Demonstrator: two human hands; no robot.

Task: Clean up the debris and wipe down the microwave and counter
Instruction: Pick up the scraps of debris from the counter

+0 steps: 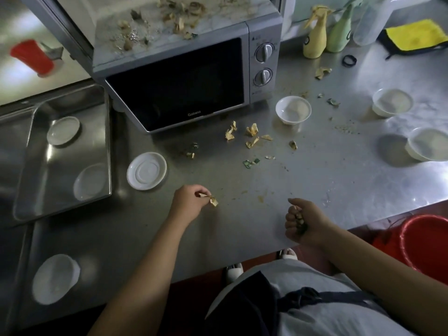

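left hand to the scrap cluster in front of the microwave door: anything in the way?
Nothing visible. The left hand, already pinching a scrap, has bare counter between it and the scrap cluster. The white saucer sits off to the left of that line.

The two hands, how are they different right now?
The left hand only pinches one scrap at its fingertips low over the counter, while the right hand is a closed fist packed with several scraps. The left hand is turned knuckles up; the right hand is turned so that its curled fingers show. Both hold yellowish debris.
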